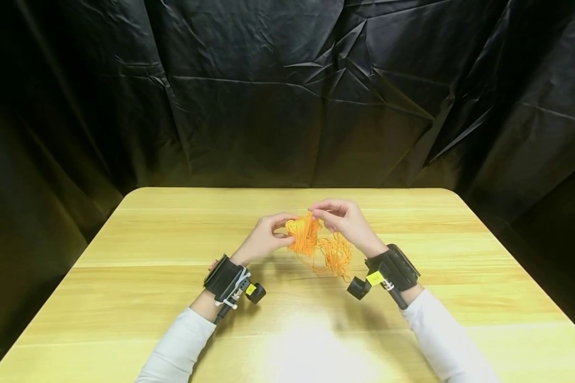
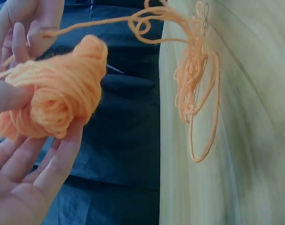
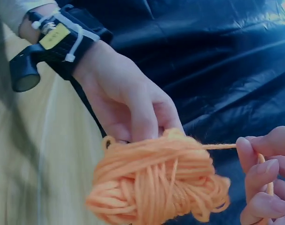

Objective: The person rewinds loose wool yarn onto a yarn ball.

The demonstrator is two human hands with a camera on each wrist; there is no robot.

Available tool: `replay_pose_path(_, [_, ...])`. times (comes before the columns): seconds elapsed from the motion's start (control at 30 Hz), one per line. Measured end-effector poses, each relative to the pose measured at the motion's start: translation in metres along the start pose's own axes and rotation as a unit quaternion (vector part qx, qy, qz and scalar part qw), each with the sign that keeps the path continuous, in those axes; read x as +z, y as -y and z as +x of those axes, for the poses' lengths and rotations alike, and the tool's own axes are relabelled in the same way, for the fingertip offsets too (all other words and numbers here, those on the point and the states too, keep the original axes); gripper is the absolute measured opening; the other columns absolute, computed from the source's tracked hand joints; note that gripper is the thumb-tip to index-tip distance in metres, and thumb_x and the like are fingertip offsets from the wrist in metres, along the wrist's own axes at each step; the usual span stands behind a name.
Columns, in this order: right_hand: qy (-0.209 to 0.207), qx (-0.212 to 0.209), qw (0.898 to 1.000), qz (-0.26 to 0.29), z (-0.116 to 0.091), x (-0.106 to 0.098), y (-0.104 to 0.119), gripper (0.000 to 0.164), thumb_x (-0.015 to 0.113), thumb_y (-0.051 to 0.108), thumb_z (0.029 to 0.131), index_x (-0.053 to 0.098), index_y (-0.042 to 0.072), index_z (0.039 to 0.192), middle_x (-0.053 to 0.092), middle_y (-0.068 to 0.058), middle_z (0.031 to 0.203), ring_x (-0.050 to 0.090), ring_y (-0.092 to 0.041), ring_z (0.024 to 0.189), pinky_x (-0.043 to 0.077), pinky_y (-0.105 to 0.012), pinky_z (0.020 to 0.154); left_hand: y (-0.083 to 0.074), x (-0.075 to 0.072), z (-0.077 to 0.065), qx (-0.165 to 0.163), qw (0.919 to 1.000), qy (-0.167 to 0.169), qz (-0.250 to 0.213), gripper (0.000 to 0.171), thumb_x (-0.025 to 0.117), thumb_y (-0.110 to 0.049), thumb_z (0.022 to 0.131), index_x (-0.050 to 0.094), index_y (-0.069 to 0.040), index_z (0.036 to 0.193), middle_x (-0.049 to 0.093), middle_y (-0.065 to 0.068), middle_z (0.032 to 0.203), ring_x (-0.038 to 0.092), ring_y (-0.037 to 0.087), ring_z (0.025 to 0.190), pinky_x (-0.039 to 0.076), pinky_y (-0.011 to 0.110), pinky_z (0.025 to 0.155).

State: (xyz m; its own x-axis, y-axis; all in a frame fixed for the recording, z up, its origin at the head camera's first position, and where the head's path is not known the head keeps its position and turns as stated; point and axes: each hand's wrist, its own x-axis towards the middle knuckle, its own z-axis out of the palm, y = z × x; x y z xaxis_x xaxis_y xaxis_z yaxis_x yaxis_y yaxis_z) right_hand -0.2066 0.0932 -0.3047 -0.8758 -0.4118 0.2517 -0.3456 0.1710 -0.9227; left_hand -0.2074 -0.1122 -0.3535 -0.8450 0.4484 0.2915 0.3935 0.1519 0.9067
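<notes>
An orange ball of yarn (image 1: 304, 234) is gripped in my left hand (image 1: 264, 237), thumb on one side and fingers on the other. Close by its top right, my right hand (image 1: 347, 221) pinches a strand of the same yarn between thumb and fingertips. In the right wrist view that strand runs taut from the wound ball (image 3: 156, 183) to the right hand (image 3: 269, 176). Past the right hand the yarn leads to a loose tangle (image 2: 194, 79) near the tabletop in the left wrist view. The ball hides some of the left fingers in the right wrist view.
The loose yarn tangle (image 1: 336, 254) sits just right of the ball, over the light wooden table (image 1: 172, 298). A black sheet (image 1: 249, 106) hangs behind the table's far edge. Each wrist wears a black strap with a small camera (image 1: 359, 288).
</notes>
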Motion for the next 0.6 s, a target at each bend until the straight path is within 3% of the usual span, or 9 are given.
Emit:
replay_pose_path(0.17, [-0.025,0.024,0.999,0.026,0.005,0.000,-0.009,0.025,0.058,0.012,0.086,0.061,-0.004,0.105,0.061,0.002,0.078,0.042,-0.010,0.054,0.039,-0.018,0.050,-0.003,0.000,0.000,0.011,0.9994,0.031,0.014,0.038,0.060,0.008,0.075,0.053,0.005,0.113,0.053,0.019,0.117,0.053,0.030,0.106,0.049,0.032,0.083])
replay_pose_path(0.4, [-0.023,0.071,0.997,0.032,0.009,0.006,-0.035,0.025,0.056,0.011,0.087,0.062,-0.002,0.107,0.062,-0.014,0.105,0.049,-0.005,0.062,0.041,-0.017,0.051,-0.007,0.001,-0.001,0.029,0.9984,0.048,-0.009,0.038,0.059,0.012,0.074,0.052,0.008,0.111,0.053,0.021,0.113,0.053,0.028,0.104,0.049,0.032,0.083])
replay_pose_path(0.5, [-0.022,0.087,0.995,0.050,0.007,0.011,-0.045,0.023,0.051,0.003,0.085,0.061,-0.006,0.105,0.066,-0.006,0.091,0.055,-0.005,0.064,0.046,-0.019,0.055,-0.008,0.001,-0.002,0.028,0.9982,0.038,-0.037,0.037,0.058,0.013,0.075,0.051,0.009,0.111,0.052,0.022,0.114,0.053,0.026,0.103,0.049,0.032,0.083])
replay_pose_path(0.6, [-0.024,0.101,0.993,0.061,0.004,0.016,-0.052,0.018,0.044,-0.005,0.081,0.059,-0.010,0.089,0.058,0.004,0.069,0.051,-0.005,0.057,0.048,-0.022,0.058,-0.010,0.001,-0.002,0.029,0.9977,0.013,-0.061,0.036,0.057,0.014,0.075,0.050,0.009,0.111,0.051,0.023,0.115,0.052,0.025,0.105,0.048,0.032,0.084])
